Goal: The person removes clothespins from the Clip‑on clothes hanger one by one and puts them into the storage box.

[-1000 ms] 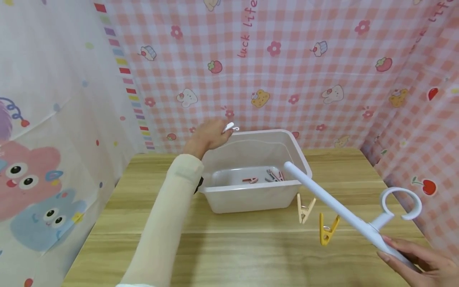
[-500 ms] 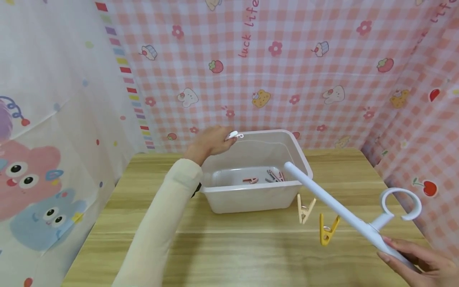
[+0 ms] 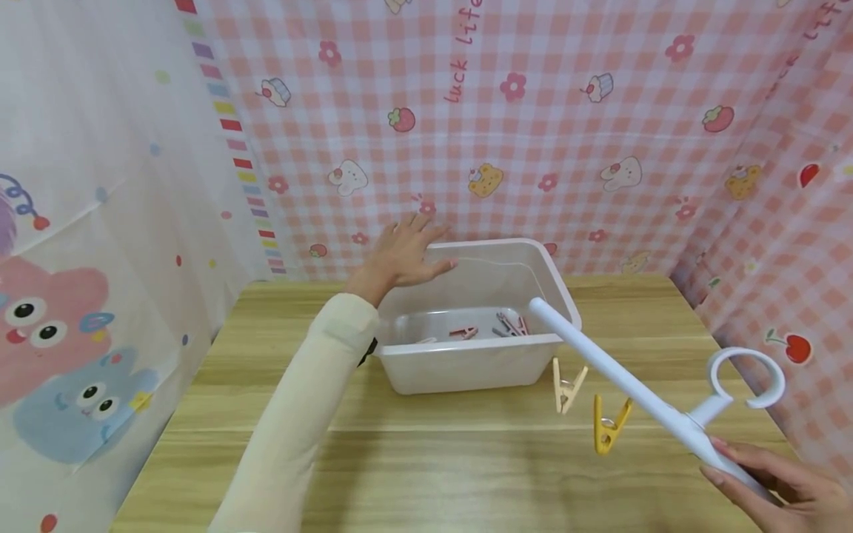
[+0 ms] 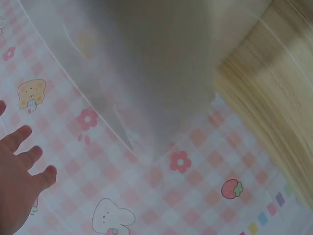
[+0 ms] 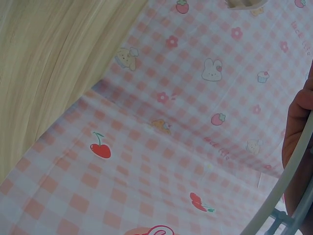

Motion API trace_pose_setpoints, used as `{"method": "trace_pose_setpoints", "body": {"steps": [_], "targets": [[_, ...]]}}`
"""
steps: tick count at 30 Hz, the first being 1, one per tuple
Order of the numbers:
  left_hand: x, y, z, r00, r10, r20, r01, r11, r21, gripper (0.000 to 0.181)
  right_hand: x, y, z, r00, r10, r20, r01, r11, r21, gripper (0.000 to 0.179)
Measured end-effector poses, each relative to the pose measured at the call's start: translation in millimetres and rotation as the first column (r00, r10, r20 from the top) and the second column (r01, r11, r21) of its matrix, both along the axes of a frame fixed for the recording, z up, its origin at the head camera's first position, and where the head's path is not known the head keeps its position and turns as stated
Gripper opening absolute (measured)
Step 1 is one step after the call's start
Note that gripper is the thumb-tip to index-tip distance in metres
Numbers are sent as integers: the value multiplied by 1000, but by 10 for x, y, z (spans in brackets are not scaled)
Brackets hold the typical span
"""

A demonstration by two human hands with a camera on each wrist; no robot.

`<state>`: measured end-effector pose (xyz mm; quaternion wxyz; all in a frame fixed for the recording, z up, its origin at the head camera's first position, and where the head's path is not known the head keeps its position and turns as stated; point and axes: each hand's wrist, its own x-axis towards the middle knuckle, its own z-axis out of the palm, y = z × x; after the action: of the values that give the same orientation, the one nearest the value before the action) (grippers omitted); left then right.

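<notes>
My left hand is over the left back part of a pale plastic tub, fingers spread and holding nothing. In the left wrist view, fingers of the left hand show at the left edge. A white clothespin, mostly hidden by the front rim, lies in the tub. Also inside are a red clothespin and a few grey and red ones. My right hand grips the end of a pale blue hanger with a round hook. The right wrist view shows part of this hand at the edge.
A beige clothespin and a yellow clothespin appear just below the hanger bar; I cannot tell whether they touch it. The wooden table ends at a pink checked cloth behind and to the right. Whitish cloth hangs left.
My left hand has let go of the white clothespin and spread its fingers; a white clothespin now shows at the tub's bottom. The right hand and hanger stay in place.
</notes>
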<state>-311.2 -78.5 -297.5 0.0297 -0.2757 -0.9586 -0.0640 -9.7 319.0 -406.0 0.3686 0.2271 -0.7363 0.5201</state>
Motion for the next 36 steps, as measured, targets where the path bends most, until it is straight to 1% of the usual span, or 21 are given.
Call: {"method": "trace_pose_setpoints", "body": {"steps": [5, 8, 11, 12, 14, 18, 20, 21, 22, 23, 26, 27, 29, 31, 34, 36], "targets": [[22, -5, 3, 1000, 10, -7, -10, 1000, 7, 75, -15, -2, 5, 999, 28, -16, -28, 1000, 2, 35], [35, -3, 5, 1000, 6, -7, -6, 1000, 16, 75, -11, -9, 8, 1000, 16, -6, -16, 1000, 6, 37], [51, 5, 16, 1000, -1, -17, 1, 1000, 11, 76, -3, -25, 16, 1000, -22, 19, 22, 1000, 14, 38], [60, 10, 22, 1000, -8, -22, 8, 1000, 10, 76, -1, -31, 21, 999, -30, 26, 30, 999, 12, 38], [81, 18, 29, 999, -23, -34, 23, 1000, 5, 76, -8, -37, 26, 1000, -18, 23, 18, 1000, 8, 37], [139, 18, 23, 996, -60, -58, 61, 998, 16, 73, -29, -36, 39, 999, 39, 1, -39, 999, -7, 35], [175, 8, 12, 995, -75, -65, 77, 997, 31, 71, -35, -32, 44, 999, 42, -4, -42, 999, 3, 35], [197, 4, 6, 994, -84, -67, 87, 995, 42, 70, -40, -30, 46, 999, 49, -9, -49, 999, 5, 35], [221, 2, 1, 993, -95, -66, 98, 994, 53, 70, -42, -29, 47, 999, 38, -9, -38, 999, 17, 35], [250, 2, -3, 992, -106, -61, 110, 992, 65, 70, -46, -26, 45, 998, 57, -19, -56, 998, 14, 35], [352, 30, -18, 986, -153, -59, 158, 984, 80, 70, -47, -30, 50, 999, 31, -18, -30, 999, 30, 38], [391, 48, -25, 983, -174, -56, 178, 980, 88, 69, -47, -32, 51, 1000, 21, -17, -20, 999, 32, 39], [475, 89, -49, 972, -222, -77, 229, 968, 99, 67, -44, -37, 55, 1000, 1, -12, -1, 999, 33, 41], [559, 133, -82, 951, -280, -129, 295, 948, 121, 64, -44, -45, 60, 1000, -13, -8, 13, 999, 34, 42], [683, 194, -153, 910, -349, -224, 391, 902, 183, 58, -47, -54, 65, 1000, -15, -9, 15, 999, 28, 42], [765, 239, -209, 884, -379, -273, 445, 861, 245, 55, -49, -59, 68, 1000, -21, -10, 22, 999, 28, 42]]}}
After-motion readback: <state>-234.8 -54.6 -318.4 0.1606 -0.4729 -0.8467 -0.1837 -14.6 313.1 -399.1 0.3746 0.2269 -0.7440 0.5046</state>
